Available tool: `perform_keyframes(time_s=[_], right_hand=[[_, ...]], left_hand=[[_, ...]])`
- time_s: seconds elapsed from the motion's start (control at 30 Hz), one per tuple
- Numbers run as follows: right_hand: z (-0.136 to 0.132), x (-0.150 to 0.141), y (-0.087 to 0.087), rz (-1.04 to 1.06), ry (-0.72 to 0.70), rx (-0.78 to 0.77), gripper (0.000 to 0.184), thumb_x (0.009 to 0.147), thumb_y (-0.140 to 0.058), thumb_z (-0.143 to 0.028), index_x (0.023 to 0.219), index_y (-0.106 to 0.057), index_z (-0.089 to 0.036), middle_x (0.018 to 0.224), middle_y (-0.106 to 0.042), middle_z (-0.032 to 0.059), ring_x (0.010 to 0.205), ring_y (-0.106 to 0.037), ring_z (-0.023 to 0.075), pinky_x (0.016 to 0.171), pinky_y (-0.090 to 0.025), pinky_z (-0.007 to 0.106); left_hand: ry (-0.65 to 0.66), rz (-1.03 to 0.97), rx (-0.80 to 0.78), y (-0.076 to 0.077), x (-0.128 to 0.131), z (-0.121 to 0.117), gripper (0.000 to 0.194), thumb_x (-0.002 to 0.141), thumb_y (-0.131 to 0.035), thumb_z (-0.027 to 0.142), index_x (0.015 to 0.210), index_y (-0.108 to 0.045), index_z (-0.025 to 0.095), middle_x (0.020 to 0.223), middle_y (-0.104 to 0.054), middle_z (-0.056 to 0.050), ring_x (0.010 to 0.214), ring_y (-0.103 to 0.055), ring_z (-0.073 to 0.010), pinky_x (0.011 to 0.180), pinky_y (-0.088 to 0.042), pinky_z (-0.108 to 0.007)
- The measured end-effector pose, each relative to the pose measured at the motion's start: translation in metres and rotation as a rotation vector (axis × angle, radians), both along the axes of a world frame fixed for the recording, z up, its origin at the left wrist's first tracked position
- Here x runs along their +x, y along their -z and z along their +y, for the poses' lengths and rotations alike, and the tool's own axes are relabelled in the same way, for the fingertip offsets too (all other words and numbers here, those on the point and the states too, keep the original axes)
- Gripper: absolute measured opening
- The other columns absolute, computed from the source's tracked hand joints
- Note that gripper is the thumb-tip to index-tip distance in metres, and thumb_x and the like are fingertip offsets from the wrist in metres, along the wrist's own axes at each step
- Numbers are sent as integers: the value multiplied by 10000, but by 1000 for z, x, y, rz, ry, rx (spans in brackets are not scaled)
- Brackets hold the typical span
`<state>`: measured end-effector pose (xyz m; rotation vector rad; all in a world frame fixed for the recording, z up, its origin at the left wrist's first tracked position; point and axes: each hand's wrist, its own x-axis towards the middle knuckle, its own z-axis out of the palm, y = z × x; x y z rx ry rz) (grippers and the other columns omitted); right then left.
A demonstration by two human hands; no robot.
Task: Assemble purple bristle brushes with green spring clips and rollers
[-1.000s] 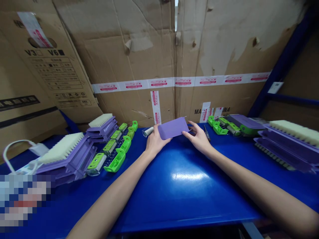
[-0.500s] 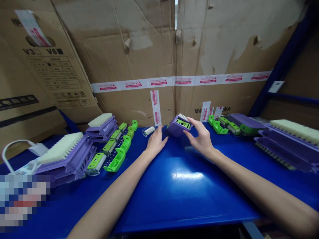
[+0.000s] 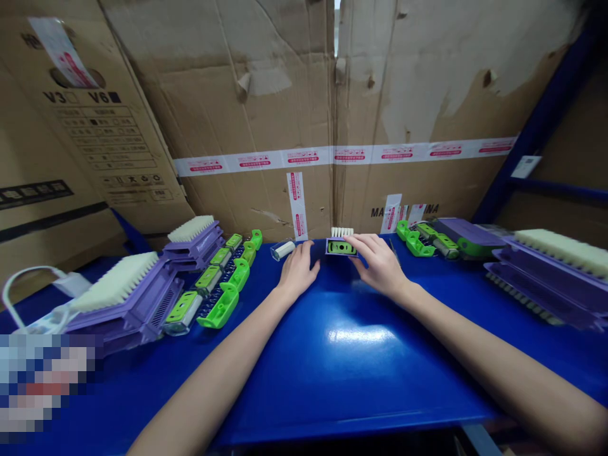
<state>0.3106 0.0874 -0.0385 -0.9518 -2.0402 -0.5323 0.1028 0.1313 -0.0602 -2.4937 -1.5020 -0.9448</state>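
Note:
My right hand (image 3: 380, 265) grips a purple brush (image 3: 341, 247) by its right side, thumb below and fingers above. White bristles point up from it, and its end with a green slotted insert faces me. Just left of it, my left hand (image 3: 298, 272) rests on the blue table with fingers extended and holds nothing. Beside those fingertips lies a small white block in clear wrapping (image 3: 283, 250). The far side of the brush is hidden from me.
Purple brush parts with pale bristles (image 3: 121, 282) stack at left, alongside wrapped green-topped pieces (image 3: 183, 311) and bright green caps (image 3: 222, 307). More green caps (image 3: 418, 244) and purple brush parts (image 3: 546, 278) are at right. Cardboard (image 3: 266, 190) walls the back. A white plug with cable (image 3: 73, 285) sits at left.
The brush has turned from a tilt to level, its bristles now upright and its green end facing me. My right hand has rolled over with it. My left hand has barely moved.

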Motion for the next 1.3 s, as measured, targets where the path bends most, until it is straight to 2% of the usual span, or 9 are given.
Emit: perform_keyframes(time_s=[0.3, 0.4, 0.53, 0.73, 0.87, 0.97, 1.13, 1.2, 1.3], right_hand=[[-5, -8, 4, -102, -15, -26, 497, 866, -414, -141, 1353, -428, -237, 1203, -560, 120, 1054, -514, 266, 835, -465, 439], [-7, -11, 5, -140, -33, -5, 488, 876, -403, -145, 1357, -419, -228, 1216, -544, 131, 1068, -510, 260, 849, -465, 429], [-6, -12, 7, -118, -48, -9, 556, 850, -419, -126, 1395, -347, -212, 1223, -525, 145, 1103, -499, 271, 870, -462, 438], [4, -7, 13, -37, 17, -123, 732, 759, -509, -129, 1433, -233, -201, 1281, -443, 170, 1151, -454, 315, 893, -451, 485], [12, 0, 19, 37, 63, -207, 799, 734, -543, -149, 1444, -180, -205, 1252, -462, 163, 1119, -466, 320, 873, -458, 502], [13, 4, 19, 54, 68, -254, 785, 740, -568, -203, 1434, -203, -190, 1252, -471, 168, 1117, -465, 323, 867, -455, 506], [2, -2, 11, 5, -49, -273, 755, 780, -585, -376, 1422, -241, -179, 1269, -476, 168, 1128, -464, 318, 921, -423, 513], [-1, -7, 10, 18, -68, -274, 706, 814, -545, -383, 1420, -247, -176, 1272, -483, 167, 1131, -468, 309, 930, -421, 506], [-1, -12, 13, 82, -43, -285, 595, 860, -463, -296, 1404, -274, -149, 1227, -526, 169, 1089, -501, 285, 909, -443, 479]], left_hand=[[186, 28, 182, -2, 0, -4, 544, 803, -591, 348, 1259, -348, 181, 1146, -542, -116, 1082, -544, -250, 894, -458, -378], [217, 86, 246, -3, 0, -7, 513, 815, -580, 286, 1274, -365, 205, 1136, -539, -100, 1061, -551, -240, 889, -457, -367], [192, 152, 269, -3, -1, -8, 377, 831, -530, 198, 1204, -471, 201, 1105, -564, -101, 1002, -570, -232, 868, -462, -364], [149, 178, 273, -3, -1, -10, 309, 828, -532, 218, 1136, -526, 192, 1133, -584, -109, 1009, -572, -245, 871, -451, -391], [145, 179, 289, -4, 0, -12, 250, 855, -507, 291, 1074, -542, 175, 1075, -604, -112, 955, -585, -241, 831, -454, -374], [151, 194, 332, -4, 1, -13, 246, 862, -499, 322, 1047, -541, 166, 1044, -606, -111, 932, -581, -243, 804, -449, -364], [122, 203, 336, -4, 1, -13, 234, 843, -520, 281, 1051, -537, 176, 1057, -585, -116, 960, -558, -255, 811, -435, -378], [100, 222, 341, -4, 0, -13, 225, 837, -524, 266, 1045, -539, 180, 1056, -582, -111, 961, -551, -255, 812, -430, -376], [94, 278, 375, -4, -1, -13, 213, 827, -537, 260, 1023, -543, 177, 1028, -585, -100, 926, -550, -251, 780, -425, -362]])
